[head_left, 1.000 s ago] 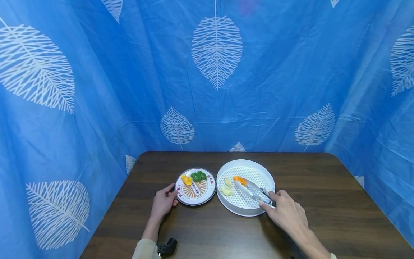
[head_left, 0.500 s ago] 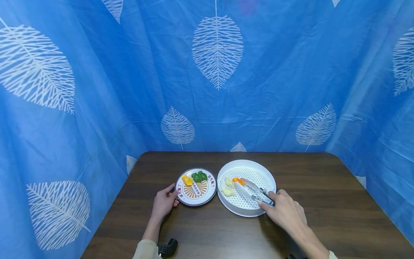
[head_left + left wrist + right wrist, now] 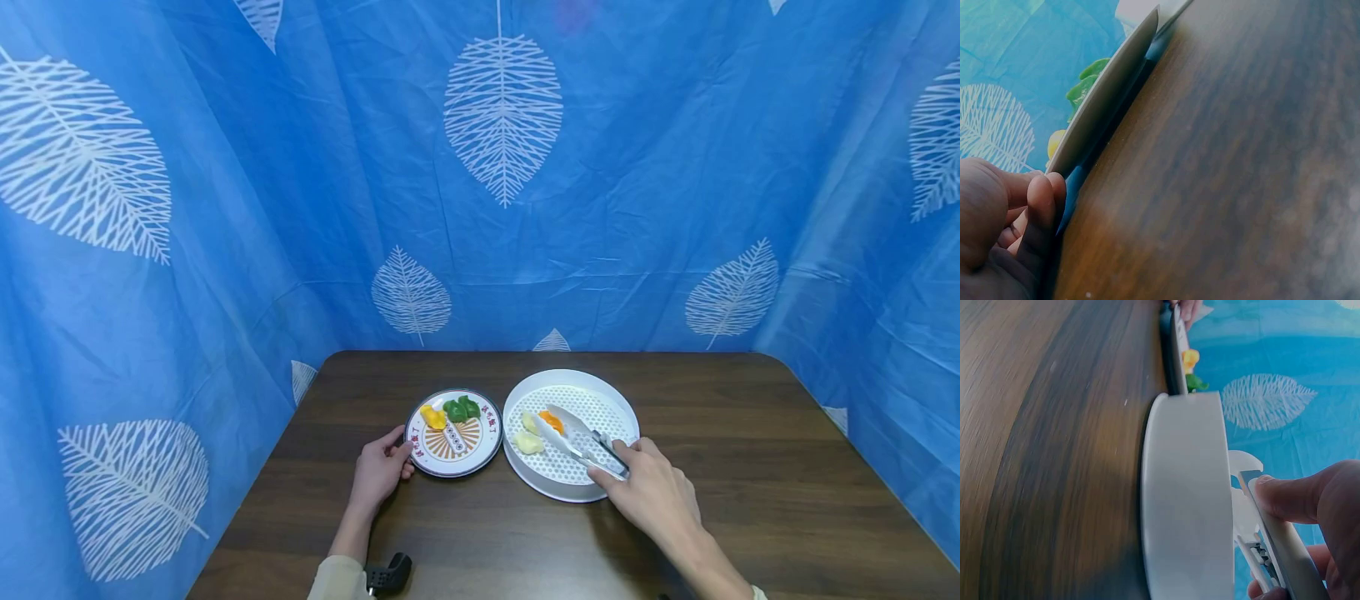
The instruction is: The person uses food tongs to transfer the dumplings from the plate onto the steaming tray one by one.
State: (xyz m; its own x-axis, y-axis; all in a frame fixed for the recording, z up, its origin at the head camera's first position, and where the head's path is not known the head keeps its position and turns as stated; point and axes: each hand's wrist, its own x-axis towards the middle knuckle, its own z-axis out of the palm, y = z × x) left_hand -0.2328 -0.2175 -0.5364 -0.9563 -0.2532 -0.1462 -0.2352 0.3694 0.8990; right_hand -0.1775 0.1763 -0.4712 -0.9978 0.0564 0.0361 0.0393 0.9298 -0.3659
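Observation:
In the head view my left hand pinches the left rim of a small white plate with red lettering. A yellow piece and green pieces, like bell pepper, lie on it. My right hand grips metal tongs over a round white perforated tray. The tips stand apart on either side of an orange piece; whether they touch it I cannot tell. Two pale pieces lie left of it. In the right wrist view, the tray wall hides the food inside.
Plate and tray stand side by side on a dark wooden table. A blue curtain with white leaf prints hangs behind and at both sides. A black strap device is at my left wrist.
My right hand has shifted slightly left, and the tong tips have moved forward and left around the orange piece. The left hand and plate have stayed put.

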